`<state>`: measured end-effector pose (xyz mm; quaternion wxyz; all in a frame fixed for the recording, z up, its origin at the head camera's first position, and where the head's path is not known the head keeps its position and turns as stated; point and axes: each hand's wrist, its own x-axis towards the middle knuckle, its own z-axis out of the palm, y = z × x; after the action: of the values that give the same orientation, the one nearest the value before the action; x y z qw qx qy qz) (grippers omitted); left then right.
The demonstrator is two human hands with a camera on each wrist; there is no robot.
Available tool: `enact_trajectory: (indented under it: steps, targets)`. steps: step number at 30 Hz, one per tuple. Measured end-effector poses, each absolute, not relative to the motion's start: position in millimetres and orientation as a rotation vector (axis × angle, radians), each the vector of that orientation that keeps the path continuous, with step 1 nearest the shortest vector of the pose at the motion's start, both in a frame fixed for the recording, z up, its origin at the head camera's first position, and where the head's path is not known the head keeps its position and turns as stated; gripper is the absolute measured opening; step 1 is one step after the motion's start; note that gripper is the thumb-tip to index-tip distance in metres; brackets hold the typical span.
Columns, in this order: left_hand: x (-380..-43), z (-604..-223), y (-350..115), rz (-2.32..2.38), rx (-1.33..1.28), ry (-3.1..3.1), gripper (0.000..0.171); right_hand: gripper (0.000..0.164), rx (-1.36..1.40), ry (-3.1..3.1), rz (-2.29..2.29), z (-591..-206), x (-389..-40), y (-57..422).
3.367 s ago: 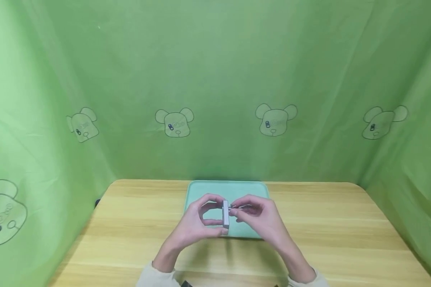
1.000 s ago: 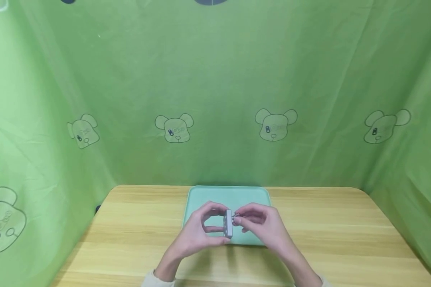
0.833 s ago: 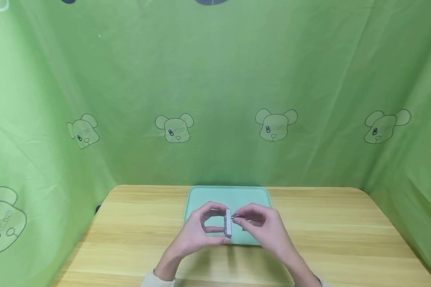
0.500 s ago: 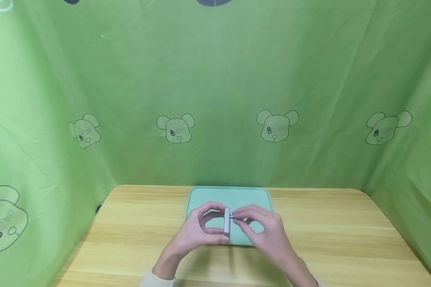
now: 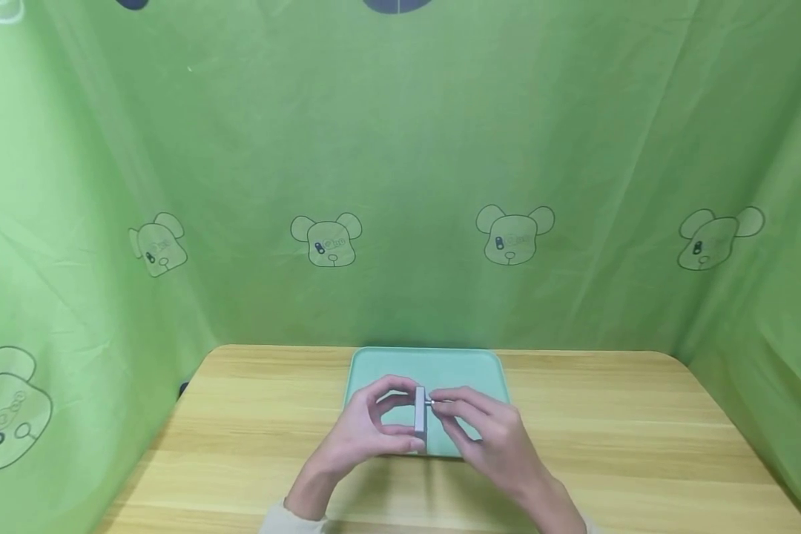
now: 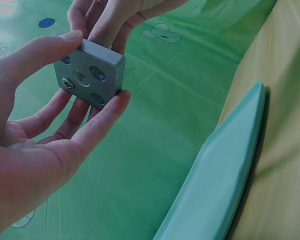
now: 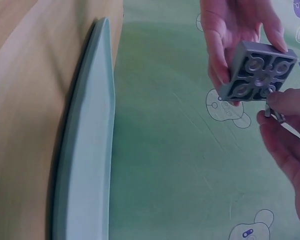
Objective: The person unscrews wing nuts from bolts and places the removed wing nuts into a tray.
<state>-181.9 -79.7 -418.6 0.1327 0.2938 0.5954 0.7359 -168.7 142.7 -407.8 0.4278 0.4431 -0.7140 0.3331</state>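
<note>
Left hand: I see the left hand holding a small grey block on edge, thumb on one edge and fingertips on the opposite edge, above the near half of the tray.
Block: in the left wrist view the grey block shows a flat face with several round holes; in the right wrist view its other side shows ringed recesses.
Right hand: the right hand meets the block from the right, thumb and forefinger pinching a small metal pin at the block's lower corner.
Pin: its tip sits just beside the block's face; I cannot tell whether it is already in a hole.
Tray: pale green, lying on the wooden table, directly under both hands; its raised rim shows in both wrist views.
Table: light wood, the tray set at its far middle edge.
Backdrop: a green cloth printed with bear heads hangs behind the tray and along both sides of the table.
Sleeves: pale cuffs show nearest me, well apart from the tray.
</note>
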Motion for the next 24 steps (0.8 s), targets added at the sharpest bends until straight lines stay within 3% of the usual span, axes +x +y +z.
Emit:
enact_trajectory:
  steps: [4, 7, 13, 16, 24]
  targets:
    - [-182.8, -418.9, -79.3, 2.138, 0.846, 1.74, 0.062, 0.011, 1.08, -1.865, 0.924, -406.6, -166.7, 145.1]
    - [-183.2, -418.8, -79.0, 2.14, 0.846, 1.764, 0.062, 0.025, 0.982, -1.983, 1.126, -405.2, -163.4, 147.6]
    - [-183.6, -418.8, -76.7, 2.147, 0.909, 1.767, 0.063, 0.021, 0.508, -2.253, 1.807, -400.6, -157.3, 151.6]
    - [-183.7, -418.9, -75.7, 2.144, 0.95, 1.768, 0.062, 0.031, 0.332, -2.305, 2.027, -397.8, -158.0, 152.8]
    - [-181.5, -419.4, -75.0, 2.089, 1.012, 1.861, 0.063, 0.04, 0.348, -2.34, 2.312, -400.2, -161.7, 156.0]
